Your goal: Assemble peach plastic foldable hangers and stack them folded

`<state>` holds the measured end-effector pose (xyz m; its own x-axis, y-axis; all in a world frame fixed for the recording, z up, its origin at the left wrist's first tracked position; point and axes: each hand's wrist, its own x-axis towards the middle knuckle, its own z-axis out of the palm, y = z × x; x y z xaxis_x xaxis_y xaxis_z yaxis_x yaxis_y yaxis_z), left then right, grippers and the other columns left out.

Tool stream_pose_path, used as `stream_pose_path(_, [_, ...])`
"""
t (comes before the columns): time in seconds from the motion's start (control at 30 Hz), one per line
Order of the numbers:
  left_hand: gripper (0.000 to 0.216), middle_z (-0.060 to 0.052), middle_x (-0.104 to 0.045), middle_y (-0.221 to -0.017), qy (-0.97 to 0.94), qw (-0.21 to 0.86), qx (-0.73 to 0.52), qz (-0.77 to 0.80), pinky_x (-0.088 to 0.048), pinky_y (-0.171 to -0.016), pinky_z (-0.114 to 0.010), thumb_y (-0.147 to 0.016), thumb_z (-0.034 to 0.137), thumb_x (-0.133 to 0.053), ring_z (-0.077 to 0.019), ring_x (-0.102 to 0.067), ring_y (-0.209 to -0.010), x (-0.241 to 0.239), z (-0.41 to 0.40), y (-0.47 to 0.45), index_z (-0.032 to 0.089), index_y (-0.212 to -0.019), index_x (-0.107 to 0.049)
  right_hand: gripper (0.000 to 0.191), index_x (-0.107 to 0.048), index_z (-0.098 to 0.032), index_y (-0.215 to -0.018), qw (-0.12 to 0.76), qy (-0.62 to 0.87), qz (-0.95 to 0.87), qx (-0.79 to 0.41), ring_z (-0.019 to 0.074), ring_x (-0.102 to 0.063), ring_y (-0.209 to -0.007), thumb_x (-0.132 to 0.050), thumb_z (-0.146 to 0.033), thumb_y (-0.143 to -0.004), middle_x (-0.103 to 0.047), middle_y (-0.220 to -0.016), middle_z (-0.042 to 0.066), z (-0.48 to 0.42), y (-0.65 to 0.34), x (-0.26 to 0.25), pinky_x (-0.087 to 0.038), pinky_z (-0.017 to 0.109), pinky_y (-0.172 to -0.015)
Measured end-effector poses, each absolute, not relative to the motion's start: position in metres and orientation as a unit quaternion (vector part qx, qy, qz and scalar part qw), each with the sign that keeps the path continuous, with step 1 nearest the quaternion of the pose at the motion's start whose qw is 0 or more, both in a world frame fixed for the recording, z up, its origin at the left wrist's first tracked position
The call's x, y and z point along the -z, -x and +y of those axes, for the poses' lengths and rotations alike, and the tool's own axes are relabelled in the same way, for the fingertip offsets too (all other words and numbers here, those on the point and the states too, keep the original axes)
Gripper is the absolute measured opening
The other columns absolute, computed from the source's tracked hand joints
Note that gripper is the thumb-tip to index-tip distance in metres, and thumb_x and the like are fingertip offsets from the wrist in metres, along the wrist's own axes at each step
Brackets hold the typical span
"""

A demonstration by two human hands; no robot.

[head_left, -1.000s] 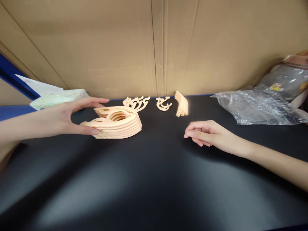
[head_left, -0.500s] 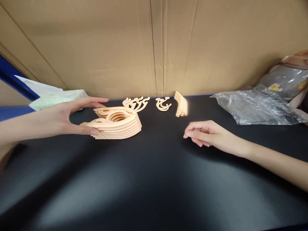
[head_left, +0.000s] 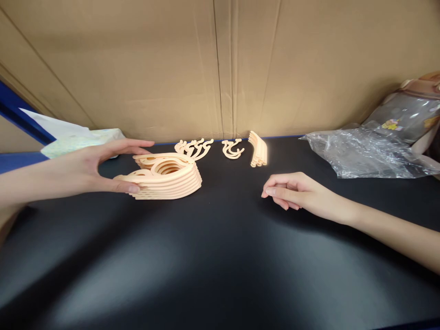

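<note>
A stack of flat, peach-coloured plastic pieces with rounded loops, resembling hanger parts (head_left: 172, 181), lies left of the middle on the black table. My left hand (head_left: 92, 165) is spread around its left end. The thumb touches the near side, while the outstretched fingers reach along the far side; whether they touch it I cannot tell. My right hand (head_left: 292, 191) hovers or rests over the table on the right, loosely curled, with nothing visible in it. Beyond the hands lie several small curved hooks (head_left: 195, 149), a smaller group of hooks (head_left: 233, 149) and a bundle of bent tubes (head_left: 258, 149).
Cardboard (head_left: 154, 68) stands along the back edge of the black table (head_left: 220, 256). A tissue pack (head_left: 82, 140) sits behind my left hand. At the right are a crumpled clear plastic bag (head_left: 371, 153) and a transparent bag with brown trim (head_left: 405, 110).
</note>
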<state>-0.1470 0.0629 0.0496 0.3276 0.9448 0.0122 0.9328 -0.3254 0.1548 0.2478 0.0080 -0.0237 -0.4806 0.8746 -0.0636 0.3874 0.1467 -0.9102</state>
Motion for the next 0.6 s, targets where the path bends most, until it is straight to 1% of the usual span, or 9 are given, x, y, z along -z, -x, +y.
stream_pose_path(0.13, [0.085, 0.001, -0.043, -0.149, -0.816, 0.069, -0.043, 0.573, -0.031, -0.109, -0.047, -0.068, 0.071, -0.064, -0.0328, -0.045, -0.128, -0.0494, 0.0616, 0.1486, 0.032, -0.140, -0.042, 0.030, -0.066, -0.017, -0.087, 0.254, 0.441, -0.714, -0.481, 0.0077, -0.040, -0.051, -0.054, -0.044, -0.093, -0.048, -0.057, -0.004, 0.0085, -0.2483, 0.0248, -0.031, 0.023, -0.048])
stream_pose_path(0.27, [0.095, -0.003, -0.053, -0.138, -0.806, 0.096, -0.034, 0.582, -0.033, -0.107, -0.049, -0.067, 0.068, -0.066, -0.0327, -0.050, -0.123, -0.0472, 0.0615, 0.1486, 0.031, -0.148, -0.030, 0.031, -0.066, -0.017, -0.088, 0.252, 0.440, -0.716, -0.480, 0.0079, -0.041, -0.051, -0.053, -0.045, -0.093, -0.049, -0.058, -0.004, 0.0084, -0.2490, 0.0250, -0.031, 0.023, -0.049])
stream_pose_path(0.33, [0.098, -0.003, -0.056, -0.133, -0.802, 0.105, -0.037, 0.587, -0.034, -0.106, -0.048, -0.066, 0.067, -0.067, -0.0326, -0.051, -0.121, -0.0466, 0.0618, 0.1470, 0.031, -0.149, -0.027, 0.031, -0.066, -0.017, -0.088, 0.250, 0.442, -0.716, -0.479, 0.0078, -0.040, -0.051, -0.053, -0.044, -0.094, -0.049, -0.057, -0.004, 0.0084, -0.2488, 0.0247, -0.031, 0.023, -0.048])
stream_pose_path(0.43, [0.100, -0.005, -0.054, -0.137, -0.794, 0.109, -0.036, 0.598, -0.036, -0.105, -0.047, -0.063, 0.068, -0.068, -0.0344, -0.049, -0.124, -0.0475, 0.0611, 0.1441, 0.030, -0.148, -0.031, 0.031, -0.066, -0.017, -0.087, 0.251, 0.443, -0.715, -0.479, 0.0079, -0.040, -0.051, -0.053, -0.044, -0.093, -0.049, -0.057, -0.004, 0.0081, -0.2482, 0.0242, -0.031, 0.023, -0.048])
stream_pose_path(0.53, [0.093, -0.004, -0.048, -0.145, -0.799, 0.101, -0.033, 0.592, -0.038, -0.104, -0.045, -0.067, 0.068, -0.066, -0.0362, -0.046, -0.128, -0.0488, 0.0593, 0.1427, 0.029, -0.146, -0.035, 0.031, -0.066, -0.017, -0.087, 0.252, 0.442, -0.715, -0.480, 0.0078, -0.040, -0.051, -0.053, -0.044, -0.093, -0.049, -0.057, -0.004, 0.0079, -0.2480, 0.0241, -0.032, 0.023, -0.048])
stream_pose_path(0.6, [0.089, -0.002, -0.047, -0.145, -0.802, 0.098, -0.030, 0.588, -0.037, -0.104, -0.046, -0.070, 0.067, -0.065, -0.0354, -0.047, -0.127, -0.0490, 0.0591, 0.1437, 0.031, -0.146, -0.035, 0.030, -0.066, -0.017, -0.087, 0.252, 0.441, -0.716, -0.479, 0.0077, -0.040, -0.051, -0.054, -0.044, -0.093, -0.048, -0.057, -0.004, 0.0080, -0.2482, 0.0243, -0.032, 0.023, -0.049])
